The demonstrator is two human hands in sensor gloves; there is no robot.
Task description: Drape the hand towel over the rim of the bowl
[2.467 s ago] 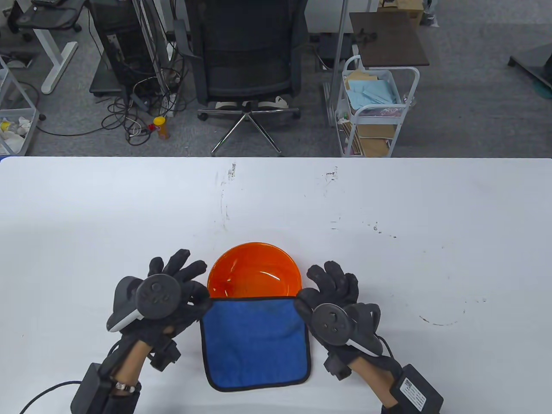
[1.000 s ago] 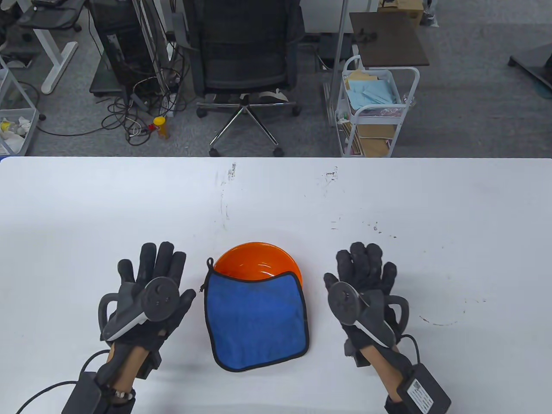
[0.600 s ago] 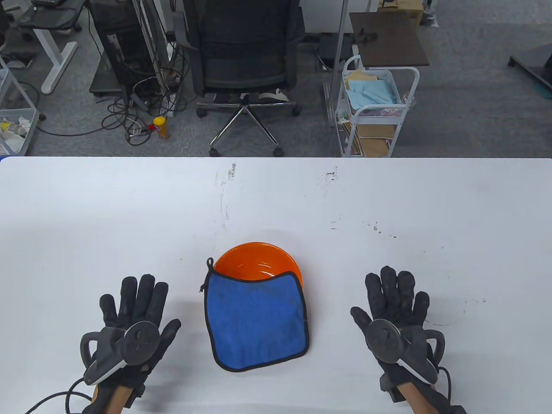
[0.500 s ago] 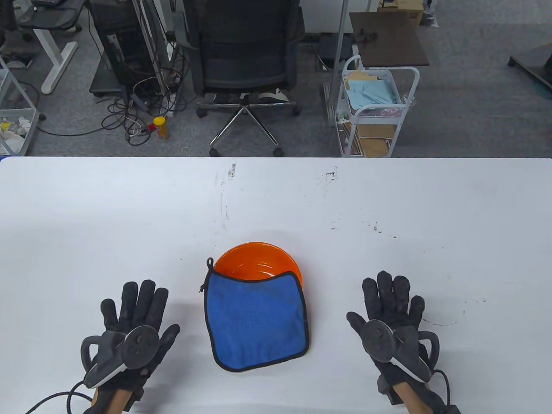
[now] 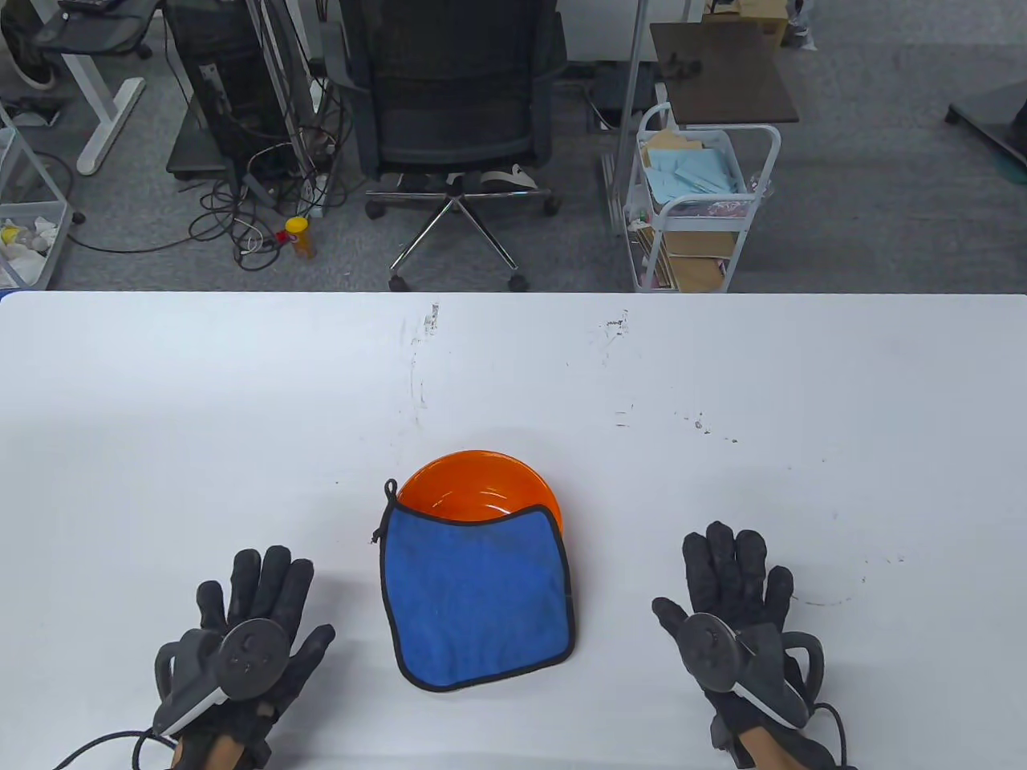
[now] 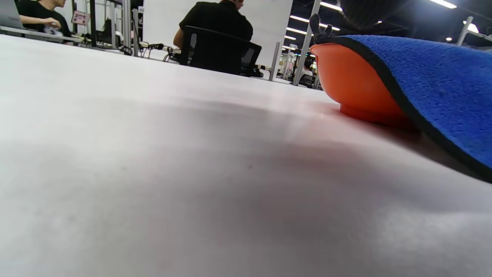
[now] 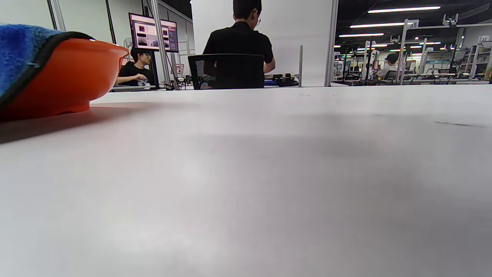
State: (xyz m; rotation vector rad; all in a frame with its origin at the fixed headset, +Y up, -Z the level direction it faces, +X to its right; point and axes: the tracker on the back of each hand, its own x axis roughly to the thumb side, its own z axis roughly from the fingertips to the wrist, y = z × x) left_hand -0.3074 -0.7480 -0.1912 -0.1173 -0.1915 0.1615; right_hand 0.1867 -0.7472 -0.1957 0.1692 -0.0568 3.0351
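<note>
Black knit gloves cover both hands, each with a round dark tracker strapped to its back. The left hand (image 5: 249, 622) lies palm down near the front edge of the white desk (image 5: 722, 385), fingers straight and slightly spread, gripping nothing. The right hand (image 5: 734, 605) mirrors it on the other side, flat, fingers splayed and empty. Both hands sit well apart from the cloth that lies between them.

That cloth is a blue hand towel (image 5: 477, 597), a soft terry square with rounded corners and a black sewn border. A small black hanging loop sticks out at its far left corner. Its far edge rides up over the near rim of an orange bowl (image 5: 481, 485), sagging a little into the opening, while the rest slopes down and spreads flat on the desk toward the person. The left wrist view shows the fuzzy pile of the towel running from the rim down to the desk.

The bowl is round, glossy and smooth, likely plastic, with a low foot ring visible in the wrist views. Its far half is uncovered. The desk surface is matte white with faint dark scuff marks.
</note>
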